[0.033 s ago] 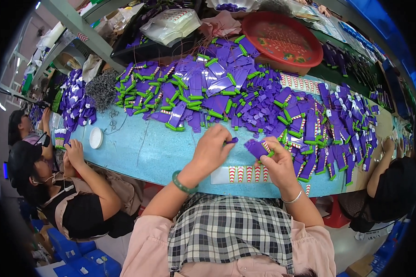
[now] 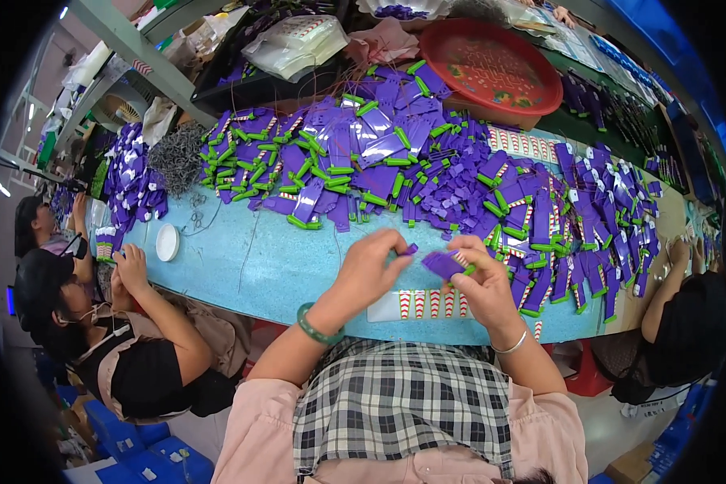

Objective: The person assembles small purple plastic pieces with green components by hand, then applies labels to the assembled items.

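At the bottom of the frame a checked apron over a pink shirt [image 2: 403, 411] fills the foreground, and the person's two forearms rise from it toward the middle of the picture. The left hand [image 2: 371, 266], with a green bangle [image 2: 319, 325] on its wrist, pinches a small purple plastic piece [image 2: 410, 249] between thumb and fingertips, the other fingers curled in. The right hand [image 2: 480, 278], wearing a thin silver bracelet [image 2: 511, 347], grips a flat purple card with a green clip end [image 2: 448, 264] between thumb and forefinger, tilted toward the left hand, seemingly so that the two pieces can be brought together just above the table edge. What exactly the small piece is cannot be made out; the fingers cover most of it. Beneath the hands, a strip of white cards with red triangles [image 2: 431, 304] lies on the light blue table top [image 2: 258, 266], within easy reach. Farther back, a broad heap of purple cards with green clips [image 2: 395, 161] stretches across the centre and down the right side, piled loosely as stock to draw from. At the left of the frame a co-worker in a black top [image 2: 137, 355] bends over the table, both hands close together near a small white round lid [image 2: 167, 242]; what they hold is too small to tell. At the top, a round red tray [image 2: 492, 68] and white plastic bags [image 2: 298, 44] sit behind the heap, partly cut off by the fisheye rim, and another person's arm [image 2: 661, 282] enters at far right.
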A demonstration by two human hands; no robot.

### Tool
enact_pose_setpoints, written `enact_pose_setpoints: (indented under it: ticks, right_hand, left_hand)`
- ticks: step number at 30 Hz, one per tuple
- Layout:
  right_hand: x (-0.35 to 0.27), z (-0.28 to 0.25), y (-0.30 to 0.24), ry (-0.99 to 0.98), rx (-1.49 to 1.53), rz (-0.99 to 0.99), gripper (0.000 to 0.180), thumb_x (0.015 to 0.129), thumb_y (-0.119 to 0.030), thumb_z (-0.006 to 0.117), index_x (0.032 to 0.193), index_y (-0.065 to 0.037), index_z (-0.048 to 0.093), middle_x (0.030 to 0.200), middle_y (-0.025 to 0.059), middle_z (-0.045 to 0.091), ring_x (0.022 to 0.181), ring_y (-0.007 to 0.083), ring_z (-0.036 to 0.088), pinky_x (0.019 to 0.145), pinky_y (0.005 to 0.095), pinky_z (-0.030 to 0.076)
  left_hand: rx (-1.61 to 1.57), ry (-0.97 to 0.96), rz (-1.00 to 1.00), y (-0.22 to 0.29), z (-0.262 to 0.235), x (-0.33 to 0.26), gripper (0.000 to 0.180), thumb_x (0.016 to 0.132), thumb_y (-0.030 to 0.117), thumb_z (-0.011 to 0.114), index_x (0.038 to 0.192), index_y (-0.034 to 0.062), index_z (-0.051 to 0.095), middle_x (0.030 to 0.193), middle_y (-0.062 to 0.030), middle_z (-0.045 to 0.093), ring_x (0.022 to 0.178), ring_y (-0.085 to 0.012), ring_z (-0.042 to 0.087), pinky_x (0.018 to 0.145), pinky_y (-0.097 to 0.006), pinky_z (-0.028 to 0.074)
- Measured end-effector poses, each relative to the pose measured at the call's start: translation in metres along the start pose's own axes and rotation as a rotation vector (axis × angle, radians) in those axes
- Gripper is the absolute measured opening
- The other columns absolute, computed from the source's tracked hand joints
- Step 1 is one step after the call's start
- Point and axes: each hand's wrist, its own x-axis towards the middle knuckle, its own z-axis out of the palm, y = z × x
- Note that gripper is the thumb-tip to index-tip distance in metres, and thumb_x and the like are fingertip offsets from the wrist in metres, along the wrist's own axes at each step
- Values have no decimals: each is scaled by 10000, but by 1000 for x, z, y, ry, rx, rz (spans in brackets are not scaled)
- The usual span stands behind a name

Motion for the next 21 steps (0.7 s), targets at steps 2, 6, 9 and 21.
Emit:
enact_pose_setpoints:
  ticks: [2, 6, 9, 21]
  right_hand:
    - [4, 4, -10, -219, -40, 23, 256, 804, 18, 621, 1059, 37, 619, 1218, 125, 483, 890, 167, 600, 711, 260, 546]
    - [12, 15, 4, -219, 258, -23, 250, 830, -25, 637, 1075, 24, 618, 1063, 133, 593, 790, 174, 619, 721, 295, 527]
    - [7, 21, 5, -151, 553, 242, 242, 855, -43, 621, 1092, 4, 614, 948, 103, 631, 744, 167, 615, 724, 294, 525]
    - [-11, 17, -6, 108, -638, -368, 352, 738, 40, 692, 1076, -52, 660, 769, 27, 541, 664, 115, 512, 546, 249, 420]
  left_hand:
    - [-408, -113, -90, 14, 0, -11, 166, 824, 71, 655, 897, 29, 512, 831, -80, 603, 770, -210, 623, 659, -318, 503]
    - [-1120, -223, -298, 25, -14, -15, 168, 865, -19, 586, 1007, 11, 502, 903, -65, 612, 842, -116, 619, 694, -263, 520]
    - [-1339, -166, -362, 35, -18, -20, 254, 842, -63, 589, 1078, -4, 515, 910, -71, 596, 845, -131, 614, 708, -262, 526]
    - [-1294, 140, -203, 19, 3, -24, 186, 797, -107, 616, 959, -15, 606, 924, -63, 601, 897, -142, 613, 845, -278, 511]
